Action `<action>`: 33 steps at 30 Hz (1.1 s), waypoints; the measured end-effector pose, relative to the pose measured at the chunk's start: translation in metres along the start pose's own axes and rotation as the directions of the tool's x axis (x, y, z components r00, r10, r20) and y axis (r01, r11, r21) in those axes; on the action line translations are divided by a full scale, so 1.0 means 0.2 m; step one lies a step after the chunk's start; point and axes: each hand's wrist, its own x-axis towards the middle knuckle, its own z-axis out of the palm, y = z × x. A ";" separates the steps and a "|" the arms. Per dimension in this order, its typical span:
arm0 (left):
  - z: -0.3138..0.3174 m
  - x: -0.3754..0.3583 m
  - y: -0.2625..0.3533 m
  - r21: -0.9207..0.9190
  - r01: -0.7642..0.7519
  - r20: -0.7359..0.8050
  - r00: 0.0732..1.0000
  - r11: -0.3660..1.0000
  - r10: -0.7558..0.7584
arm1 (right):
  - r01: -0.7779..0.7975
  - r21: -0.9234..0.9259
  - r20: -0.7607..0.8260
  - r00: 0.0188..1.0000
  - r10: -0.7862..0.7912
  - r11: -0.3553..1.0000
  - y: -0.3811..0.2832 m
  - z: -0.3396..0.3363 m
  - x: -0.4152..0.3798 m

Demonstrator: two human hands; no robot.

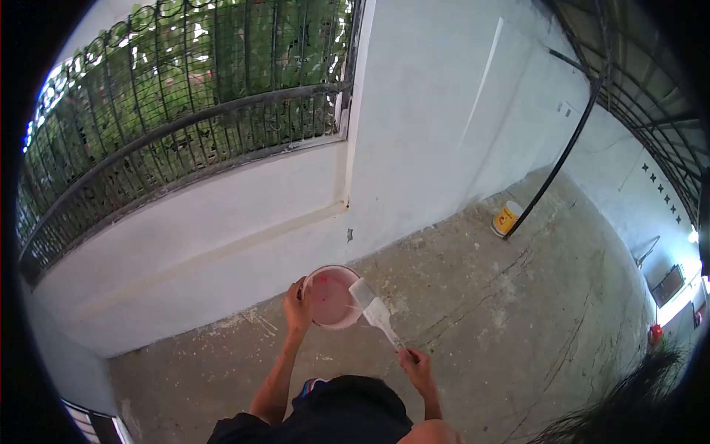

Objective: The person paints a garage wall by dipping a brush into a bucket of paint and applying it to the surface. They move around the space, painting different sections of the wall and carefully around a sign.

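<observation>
My left hand grips the left rim of a pinkish-white bucket, which is tilted so its inside faces me. A few red spots show on the bucket's inner surface. In my right hand is the handle of a wide paintbrush, coated in white. The brush head overlaps the bucket's right rim in this view.
A white wall runs along the far side, with a barred window at left. Paint-splattered, cracked concrete floor spreads below. Beside a dark slanted pole stands a yellow-and-white bucket.
</observation>
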 end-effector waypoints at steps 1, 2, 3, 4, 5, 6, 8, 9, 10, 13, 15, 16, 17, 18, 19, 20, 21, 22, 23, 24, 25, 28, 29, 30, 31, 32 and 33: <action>0.07 0.07 -0.03 -0.016 -0.022 -0.013 1.000 1.000 0.022 | 0.003 0.029 -0.004 1.000 -0.003 1.000 -0.04 -0.01 0.09; 0.13 0.14 -0.07 -0.035 -0.044 -0.027 0.999 0.998 0.043 | 0.009 0.055 -0.010 1.000 -0.009 0.998 -0.07 -0.02 0.18; 0.17 0.21 -0.08 -0.028 -0.038 -0.023 0.999 0.999 0.037 | 0.000 0.057 -0.007 1.000 0.000 0.998 -0.07 -0.01 0.27; 0.21 0.27 -0.09 -0.030 0.020 -0.015 1.000 0.999 -0.020 | -0.019 0.067 -0.018 1.000 0.020 0.998 -0.07 0.00 0.37; 0.27 0.34 -0.10 -0.034 0.078 -0.011 0.997 0.996 -0.078 | -0.036 0.074 -0.028 0.999 0.038 0.997 -0.07 0.00 0.48; 0.33 0.41 -0.14 -0.032 0.083 -0.014 0.996 0.996 -0.083 | -0.039 0.072 -0.023 0.999 0.041 0.997 -0.07 -0.01 0.59; 0.42 0.53 -0.20 -0.012 0.087 -0.037 0.996 0.996 -0.087 | -0.003 0.090 0.004 1.000 0.003 0.996 -0.06 0.00 0.80; 0.48 0.61 -0.24 -0.008 0.084 -0.043 0.995 0.996 -0.085 | -0.001 0.093 0.010 1.000 0.000 0.996 -0.09 0.01 0.92; 0.54 0.69 -0.27 0.013 0.115 -0.055 0.992 0.993 -0.114 | -0.002 0.059 0.015 1.000 0.001 0.998 -0.13 0.00 1.04; 0.73 0.93 -0.38 0.042 0.158 -0.104 0.983 0.987 -0.153 | 0.030 0.039 0.009 0.999 -0.031 0.999 -0.18 0.00 1.41; 0.82 1.08 -0.43 0.068 0.178 -0.141 0.976 0.982 -0.168 | 0.048 0.061 0.010 0.999 -0.049 0.997 -0.24 0.00 1.64; 0.87 1.14 -0.45 0.049 0.188 -0.167 0.970 0.981 -0.177 | 0.088 0.024 0.007 0.996 -0.089 0.996 -0.28 -0.01 1.76; 0.92 1.23 -0.47 0.024 0.187 -0.195 0.964 0.982 -0.179 | 0.140 -0.012 0.001 0.990 -0.140 0.990 -0.33 -0.03 1.90; 0.97 1.33 -0.47 0.027 0.186 -0.210 0.962 0.982 -0.176 | 0.147 -0.009 0.015 0.989 -0.147 0.989 -0.41 -0.04 2.04; 1.01 1.39 -0.46 -0.009 0.213 -0.229 0.951 0.977 -0.209 | 0.172 -0.059 0.031 0.985 -0.171 0.983 -0.50 -0.06 2.13; 1.03 1.42 -0.46 -0.044 0.247 -0.244 0.937 0.968 -0.251 | 0.190 -0.111 0.049 0.981 -0.185 0.975 -0.57 -0.07 2.21; 1.04 1.48 -0.46 -0.034 0.267 -0.251 0.931 0.963 -0.266 | 0.176 -0.115 0.066 0.983 -0.170 0.978 -0.63 -0.07 2.30; 1.05 1.54 -0.44 -0.025 0.276 -0.252 0.928 0.961 -0.274 | 0.258 -0.138 0.032 0.966 -0.256 0.956 -0.69 -0.07 2.39; 1.07 1.61 -0.45 -0.019 0.278 -0.252 0.928 0.960 -0.274 | 0.344 -0.161 -0.005 0.937 -0.349 0.925 -0.74 -0.06 2.48; 1.09 1.68 -0.47 -0.017 0.280 -0.254 0.927 0.960 -0.275 | 0.343 -0.161 -0.002 0.938 -0.347 0.926 -0.80 -0.03 2.56; 1.10 1.74 -0.51 -0.042 0.291 -0.252 0.923 0.956 -0.292 | 0.363 -0.159 -0.030 0.928 -0.372 0.918 -0.86 -0.01 2.63; 1.16 1.92 -0.64 -0.024 0.252 -0.216 0.944 0.967 -0.251 | 0.359 -0.187 -0.084 0.922 -0.379 0.915 -0.98 0.06 2.84; 1.16 1.98 -0.70 0.010 0.197 -0.192 0.963 0.980 -0.191 | 0.345 -0.214 -0.098 0.923 -0.371 0.914 -1.01 0.09 2.89; 1.17 2.04 -0.75 0.013 0.190 -0.161 0.969 0.982 -0.186 | 0.327 -0.212 -0.128 0.925 -0.358 0.921 -1.05 0.13 2.93; 1.18 2.11 -0.80 0.007 0.239 -0.126 0.964 0.971 -0.236 | 0.356 -0.252 -0.161 0.901 -0.402 0.900 -1.11 0.17 2.97; 1.19 2.17 -0.84 0.005 0.286 -0.091 0.954 0.958 -0.284 | 0.382 -0.295 -0.191 0.874 -0.446 0.876 -1.16 0.22 3.02; 1.19 2.22 -0.87 0.004 0.272 -0.059 0.961 0.962 -0.271 | 0.368 -0.296 -0.225 0.870 -0.439 0.881 -1.21 0.26 3.06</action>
